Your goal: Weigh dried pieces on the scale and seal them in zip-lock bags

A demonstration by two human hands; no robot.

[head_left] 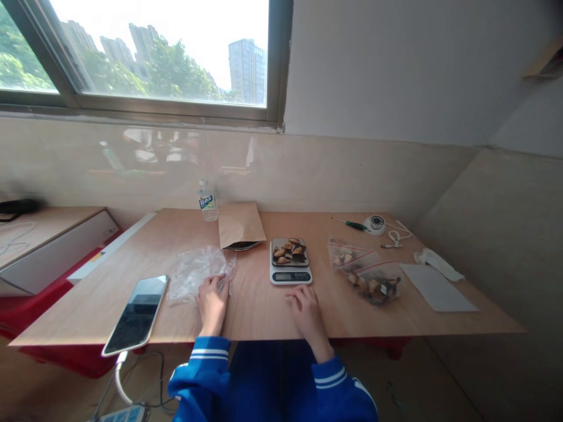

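Though clear, bags (379, 271) of chunks (375, 286).

Scale (291, 276): wht body, dk display. Dried pieces (288, 251) on it: tan/brn w/ blk bits. Plastic bag (193, 269): clear, colourless. Zip bags (377, 268): clear w/ red strips. Paper pouch (241, 224): plain lt brn. Tabletop (259, 305): lt brn, wood grain. Phone (138, 310): blk screen, wht edge. Bottle (206, 203): clear, blue/wht/grn label. Screwdriver (354, 225): grn/blk handle. Person's sleeves (209, 364): bright blue w/ wht stripes.
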